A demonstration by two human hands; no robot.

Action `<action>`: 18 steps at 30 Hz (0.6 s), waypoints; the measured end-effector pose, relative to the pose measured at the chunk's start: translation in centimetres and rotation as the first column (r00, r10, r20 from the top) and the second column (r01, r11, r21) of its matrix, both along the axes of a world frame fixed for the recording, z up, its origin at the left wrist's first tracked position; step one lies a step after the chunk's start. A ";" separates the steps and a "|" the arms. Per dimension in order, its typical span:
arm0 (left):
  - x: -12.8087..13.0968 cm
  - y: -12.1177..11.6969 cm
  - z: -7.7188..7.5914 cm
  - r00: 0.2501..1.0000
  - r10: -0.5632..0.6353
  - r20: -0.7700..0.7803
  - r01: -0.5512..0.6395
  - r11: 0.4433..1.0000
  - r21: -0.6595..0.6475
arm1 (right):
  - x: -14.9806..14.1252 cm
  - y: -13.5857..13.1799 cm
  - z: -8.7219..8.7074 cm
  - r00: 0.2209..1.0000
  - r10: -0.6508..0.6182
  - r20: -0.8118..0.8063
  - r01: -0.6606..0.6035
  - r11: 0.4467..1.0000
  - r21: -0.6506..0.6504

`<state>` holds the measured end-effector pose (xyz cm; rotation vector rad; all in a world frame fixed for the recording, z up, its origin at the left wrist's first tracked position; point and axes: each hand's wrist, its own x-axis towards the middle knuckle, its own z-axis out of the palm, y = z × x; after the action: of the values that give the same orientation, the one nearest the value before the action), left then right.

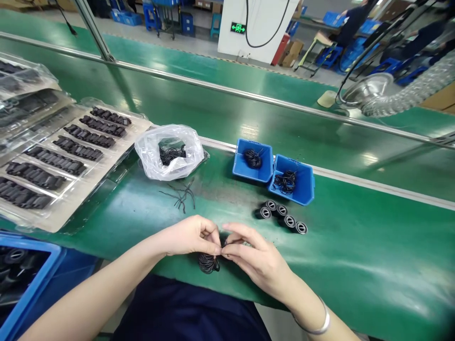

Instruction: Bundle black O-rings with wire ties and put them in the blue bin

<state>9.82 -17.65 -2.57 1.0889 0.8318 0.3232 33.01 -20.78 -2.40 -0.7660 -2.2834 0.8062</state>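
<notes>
Near the table's front edge, my left hand (199, 237) and my right hand (250, 253) meet fingertip to fingertip. Both pinch at a bundle of thin black cords (208, 263), which hangs just below my left fingers. Exactly which strand lies between the fingertips is too small to make out. Ahead of my left hand, several loose black cord pieces (183, 195) lie on the green table. To the right of my right hand stand several short black cylinders (289, 221) with slotted round tops.
Two blue bins (301, 193) holding black cords sit beyond the cylinders. A white plastic bag (147, 150) of black cords is at centre left. Trays (88, 177) with rows of black parts fill the left. A blue crate (53, 255) stands at lower left; a metal rail (220, 90) runs behind.
</notes>
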 end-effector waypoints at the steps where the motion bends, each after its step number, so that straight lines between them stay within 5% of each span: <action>1: 0.0 0.1 0.0 1.000 -0.010 -0.013 0.011 1.000 0.026 | 0.0 0.1 0.1 1.000 0.023 0.002 -0.023 1.000 0.016; 4: -0.2 0.1 0.2 1.000 -0.017 -0.006 0.017 0.998 0.066 | -0.1 0.2 0.2 1.000 0.019 -0.021 -0.018 0.999 0.042; 8: 0.0 -0.4 0.4 0.981 0.165 0.099 -0.172 0.983 0.068 | -0.2 0.3 0.2 0.989 -0.061 -0.134 0.067 0.997 0.040; 11: 0.5 -1.3 0.4 0.937 0.184 0.296 -0.130 0.972 -0.194 | -0.4 0.4 0.1 0.977 -0.066 -0.204 0.075 0.996 0.039; 14: 1.2 -2.2 0.3 0.870 0.230 0.437 0.001 0.885 -0.466 | -0.4 0.7 0.0 0.967 -0.045 -0.250 0.068 0.994 0.087; 18: 1.8 -2.9 0.1 0.828 0.377 0.416 -0.151 0.864 -0.481 | 0.2 0.4 -0.4 0.970 -0.185 -0.159 0.228 0.918 0.326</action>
<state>11.59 -20.51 -2.49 0.4271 0.5459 0.6032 33.16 -20.38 -2.82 -0.7547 -2.1073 0.3353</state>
